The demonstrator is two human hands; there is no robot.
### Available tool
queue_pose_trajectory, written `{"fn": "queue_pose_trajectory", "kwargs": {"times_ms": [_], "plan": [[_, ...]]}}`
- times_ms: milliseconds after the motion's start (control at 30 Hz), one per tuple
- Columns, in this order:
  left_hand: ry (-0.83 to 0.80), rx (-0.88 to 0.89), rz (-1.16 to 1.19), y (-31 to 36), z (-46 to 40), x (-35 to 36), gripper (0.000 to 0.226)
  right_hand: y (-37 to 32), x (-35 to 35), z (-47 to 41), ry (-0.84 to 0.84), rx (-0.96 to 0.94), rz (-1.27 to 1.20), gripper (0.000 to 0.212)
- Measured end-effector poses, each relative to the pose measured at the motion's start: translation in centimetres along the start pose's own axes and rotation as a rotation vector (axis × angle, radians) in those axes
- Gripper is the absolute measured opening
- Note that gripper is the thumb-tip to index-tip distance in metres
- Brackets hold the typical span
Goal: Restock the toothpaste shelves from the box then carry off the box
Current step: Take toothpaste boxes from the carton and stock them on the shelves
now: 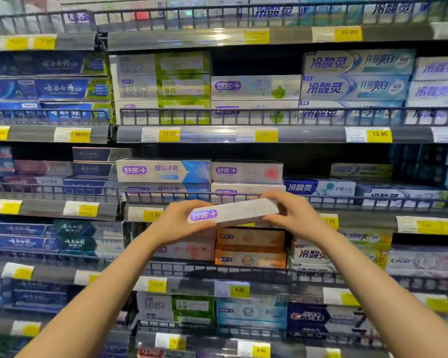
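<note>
Both hands hold one toothpaste carton [233, 211] out in front of the shelves: the left hand [189, 222] has its fingers curled under and around the end that bears the purple logo, and the right hand [292, 215] pinches the opposite end, thumb below and fingers over the top edge. The carton lies lengthwise between them, tilted so that its right end sits a little higher, and it hovers just in front of the wire rail [166, 196] of the middle shelf, not yet over it. Directly behind it, on that shelf, stands a short stack of cartons with the same purple logo and a red mark [247, 172], with dark free space above it; this looks like the likely slot, though the face of the held carton is too washed out to confirm the match. To place it well, I would level the carton, lift it clear of the rail, and slide it in flat on top of the stack with the logo end to the left, as the neighbours sit, then square its front face with the blue-ended cartons [163, 171] to the left. Releasing the right hand first, as the far end seats, would let the left hand push the carton flush without knocking the stack. The supply box is not in view, so how much stock remains cannot be told.
</note>
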State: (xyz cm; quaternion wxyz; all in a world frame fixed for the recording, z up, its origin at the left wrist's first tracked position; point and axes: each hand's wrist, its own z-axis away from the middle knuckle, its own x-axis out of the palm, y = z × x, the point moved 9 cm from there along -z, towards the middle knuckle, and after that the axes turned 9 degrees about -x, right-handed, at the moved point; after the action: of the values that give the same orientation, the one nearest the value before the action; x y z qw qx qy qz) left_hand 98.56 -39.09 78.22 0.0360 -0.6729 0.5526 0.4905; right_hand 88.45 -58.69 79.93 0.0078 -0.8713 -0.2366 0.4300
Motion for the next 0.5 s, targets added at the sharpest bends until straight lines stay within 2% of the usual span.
{"fn": "queue_pose_trajectory", "kwargs": {"times_ms": [67, 133, 200, 300, 400, 433, 500], "plan": [[-0.033, -0.102, 0.239, -1.0, 0.2, -0.6, 0.046, 1.4, -0.6, 0.7, -0.037, 0.098, -0.041, 0.046], [-0.047, -0.148, 0.368, -1.4, 0.2, -0.8, 0.037, 2.4, -0.6, 1.2, -0.079, 0.162, -0.094, 0.043], [-0.062, -0.155, 0.369, -1.3, 0.1, -0.5, 0.028, 2.6, -0.4, 1.6, -0.088, 0.206, -0.177, 0.036], [-0.086, -0.150, 0.379, -1.1, 0.1, 0.2, 0.031, 2.2, -0.4, 1.9, -0.067, 0.226, -0.237, 0.031], [-0.068, -0.189, 0.418, -1.7, 0.0, 0.6, 0.020, 1.6, -1.4, 2.2, 0.003, 0.223, 0.058, 0.045], [-0.059, -0.201, 0.417, -1.9, -0.1, 0.8, 0.017, 0.7, -1.8, 2.1, 0.034, 0.176, 0.222, 0.049], [-0.052, -0.220, 0.424, -2.1, -0.4, 1.3, 0.018, -2.5, -1.3, 1.7, 0.092, -0.034, 0.488, 0.056]]}}
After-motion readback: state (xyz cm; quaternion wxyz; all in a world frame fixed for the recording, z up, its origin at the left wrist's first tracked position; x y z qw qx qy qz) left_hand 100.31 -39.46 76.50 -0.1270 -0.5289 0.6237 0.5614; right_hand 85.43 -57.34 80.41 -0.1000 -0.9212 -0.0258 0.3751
